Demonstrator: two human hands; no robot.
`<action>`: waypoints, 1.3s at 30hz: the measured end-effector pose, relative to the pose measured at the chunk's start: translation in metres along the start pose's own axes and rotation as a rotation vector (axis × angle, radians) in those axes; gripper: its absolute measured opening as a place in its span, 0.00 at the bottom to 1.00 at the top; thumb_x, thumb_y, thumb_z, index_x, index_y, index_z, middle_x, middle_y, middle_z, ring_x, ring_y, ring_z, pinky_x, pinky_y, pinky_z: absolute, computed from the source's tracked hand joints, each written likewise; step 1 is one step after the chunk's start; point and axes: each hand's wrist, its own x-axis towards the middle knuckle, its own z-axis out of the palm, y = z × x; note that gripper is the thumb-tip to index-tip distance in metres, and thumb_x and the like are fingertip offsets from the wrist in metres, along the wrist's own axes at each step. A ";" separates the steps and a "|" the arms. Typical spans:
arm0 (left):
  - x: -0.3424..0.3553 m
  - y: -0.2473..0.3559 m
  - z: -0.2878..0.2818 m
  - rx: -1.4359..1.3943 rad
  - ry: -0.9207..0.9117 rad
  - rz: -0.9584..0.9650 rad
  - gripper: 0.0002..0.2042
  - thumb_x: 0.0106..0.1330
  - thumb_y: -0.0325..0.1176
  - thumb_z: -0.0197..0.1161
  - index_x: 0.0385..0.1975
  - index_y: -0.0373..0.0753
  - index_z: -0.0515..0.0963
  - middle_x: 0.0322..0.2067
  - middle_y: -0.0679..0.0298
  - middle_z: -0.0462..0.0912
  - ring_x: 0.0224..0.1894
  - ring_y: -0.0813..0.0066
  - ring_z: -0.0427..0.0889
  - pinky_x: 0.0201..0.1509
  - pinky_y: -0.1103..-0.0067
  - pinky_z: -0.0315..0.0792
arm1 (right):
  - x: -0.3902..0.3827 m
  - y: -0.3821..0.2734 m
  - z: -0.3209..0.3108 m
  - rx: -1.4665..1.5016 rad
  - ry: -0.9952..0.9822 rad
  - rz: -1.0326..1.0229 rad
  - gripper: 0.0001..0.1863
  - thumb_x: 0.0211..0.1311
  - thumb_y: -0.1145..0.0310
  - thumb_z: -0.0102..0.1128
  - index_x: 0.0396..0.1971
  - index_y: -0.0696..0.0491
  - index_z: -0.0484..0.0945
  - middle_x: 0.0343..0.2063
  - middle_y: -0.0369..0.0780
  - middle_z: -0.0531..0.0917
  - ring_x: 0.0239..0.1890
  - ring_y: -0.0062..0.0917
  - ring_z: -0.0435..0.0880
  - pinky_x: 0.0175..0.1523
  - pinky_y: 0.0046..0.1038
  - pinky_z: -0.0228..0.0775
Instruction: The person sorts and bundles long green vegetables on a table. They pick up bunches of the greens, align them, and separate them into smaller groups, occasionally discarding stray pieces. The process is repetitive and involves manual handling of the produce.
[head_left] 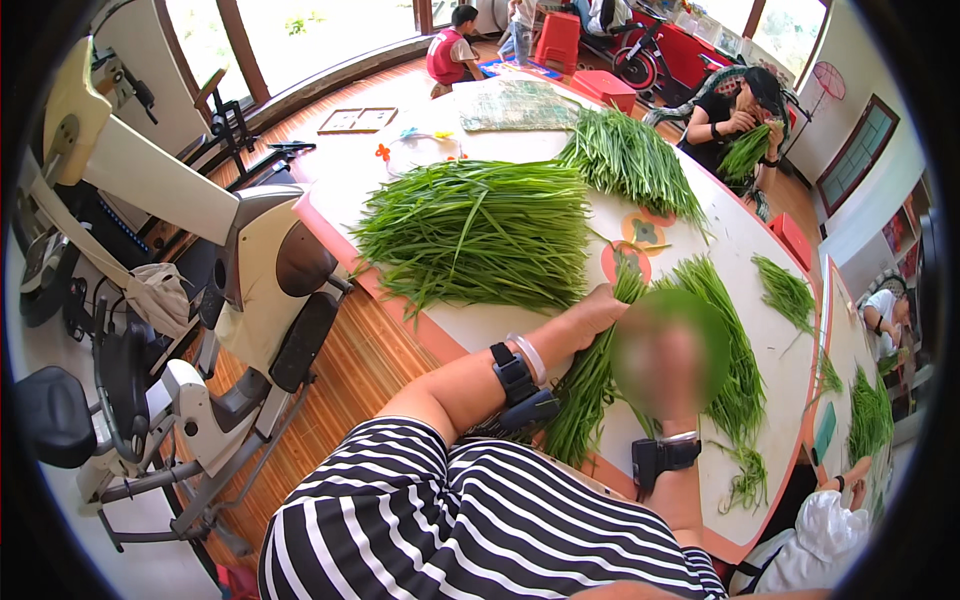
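My left hand [598, 310] is closed round a bundle of long, flat green leaves, which look like garlic chives [583, 395]; their ends hang toward the table's near edge. Close beside it is my right hand [675, 365], smeared by a round blur that hides its fingers and anything in them. A loose row of chives [735, 375] lies just right of that hand, with torn scraps [745, 485] below it. Beyond my left hand sits a large, thick pile of chives [480, 235]. Another pile [632, 160] lies farther back.
The white table [420, 155] has a salmon-coloured edge and a flattened greenish sack [520, 105] at its far end. Exercise equipment [265, 270] stands at the left. Across the table a person [735, 125] holds chives; another person's white sleeve [830, 530] shows at lower right.
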 end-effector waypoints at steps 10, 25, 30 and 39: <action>-0.001 0.000 0.004 -0.014 0.023 -0.009 0.10 0.60 0.33 0.66 0.21 0.37 0.75 0.18 0.64 0.75 0.19 0.76 0.76 0.24 0.79 0.68 | 0.005 -0.005 -0.005 0.097 0.087 0.037 0.04 0.58 0.72 0.59 0.33 0.53 0.76 0.30 0.41 0.77 0.34 0.39 0.79 0.37 0.34 0.72; 0.000 0.001 0.003 -0.032 -0.004 -0.014 0.11 0.60 0.33 0.67 0.20 0.36 0.74 0.18 0.64 0.75 0.20 0.74 0.76 0.26 0.78 0.70 | 0.000 0.009 0.002 -0.115 0.049 -0.039 0.15 0.53 0.71 0.62 0.42 0.53 0.76 0.36 0.43 0.80 0.38 0.36 0.79 0.43 0.36 0.72; 0.000 0.003 0.004 -0.028 -0.009 -0.015 0.11 0.60 0.33 0.67 0.20 0.36 0.74 0.18 0.63 0.75 0.20 0.74 0.76 0.26 0.78 0.70 | -0.007 0.019 0.003 -0.079 -0.110 0.033 0.24 0.52 0.66 0.64 0.52 0.51 0.73 0.43 0.43 0.79 0.46 0.36 0.79 0.50 0.37 0.71; -0.002 0.005 0.004 -0.022 -0.002 -0.045 0.11 0.59 0.33 0.67 0.21 0.36 0.74 0.17 0.63 0.75 0.18 0.74 0.75 0.23 0.78 0.68 | -0.004 0.022 0.009 -0.181 0.293 -0.130 0.18 0.49 0.70 0.65 0.43 0.52 0.77 0.35 0.40 0.80 0.37 0.34 0.79 0.43 0.34 0.73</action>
